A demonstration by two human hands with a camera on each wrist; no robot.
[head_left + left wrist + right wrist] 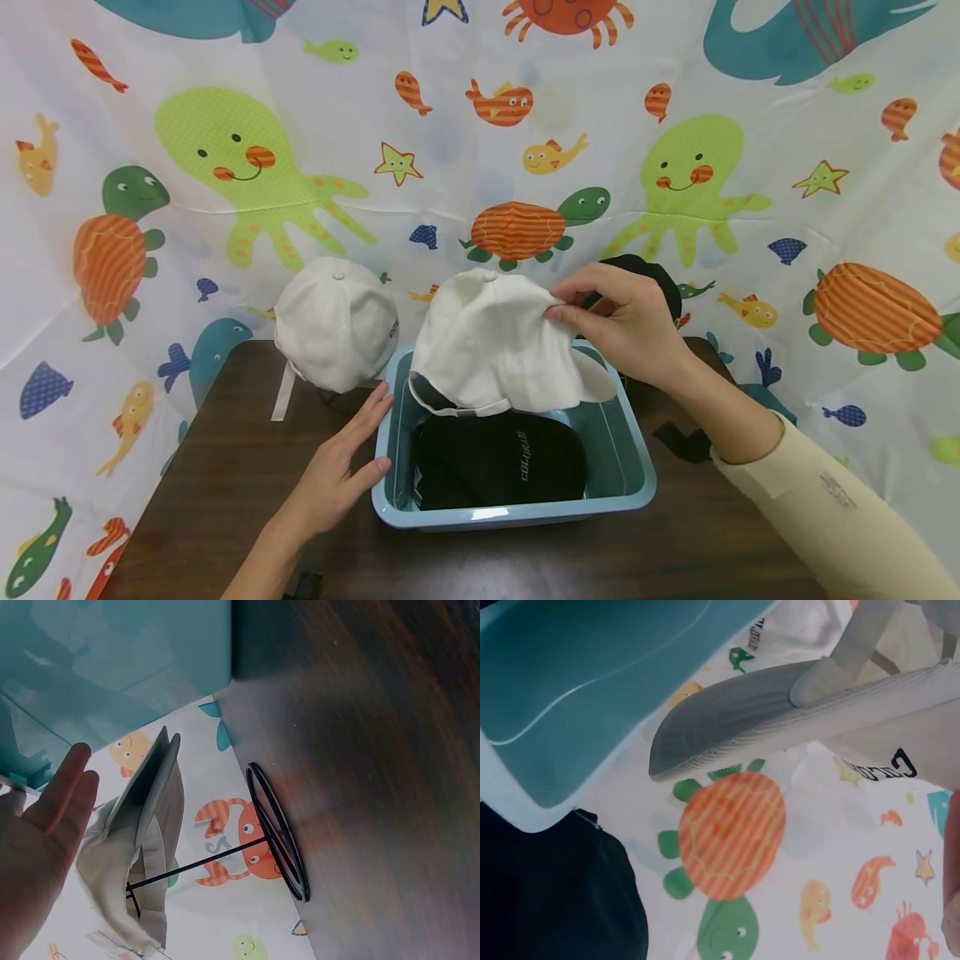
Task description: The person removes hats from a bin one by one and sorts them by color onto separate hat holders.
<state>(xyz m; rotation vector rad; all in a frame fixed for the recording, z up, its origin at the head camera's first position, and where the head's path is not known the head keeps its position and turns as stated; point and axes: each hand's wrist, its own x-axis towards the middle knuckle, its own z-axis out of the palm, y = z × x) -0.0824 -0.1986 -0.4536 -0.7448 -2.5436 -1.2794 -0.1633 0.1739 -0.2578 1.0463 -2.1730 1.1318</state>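
My right hand (630,321) pinches the side of a white baseball cap (487,342) between thumb and fingers, above the back of a blue plastic basin (645,492). The cap's back strap faces me; its brim (727,712) shows in the right wrist view with dark lettering on the front. Inside the basin lies a black cap (480,458) with pale lettering. My left hand (337,471) is at the basin's left rim, fingers extended and fingertips right at the edge. Nothing is held in it.
Another white cap (333,321) sits left of the basin on a black wire stand (277,832). At the back right, partly hidden by my right hand, is a black cap (652,271). A dark strap (684,442) lies on the brown table (225,500). Behind hangs a sea-animal curtain (450,67).
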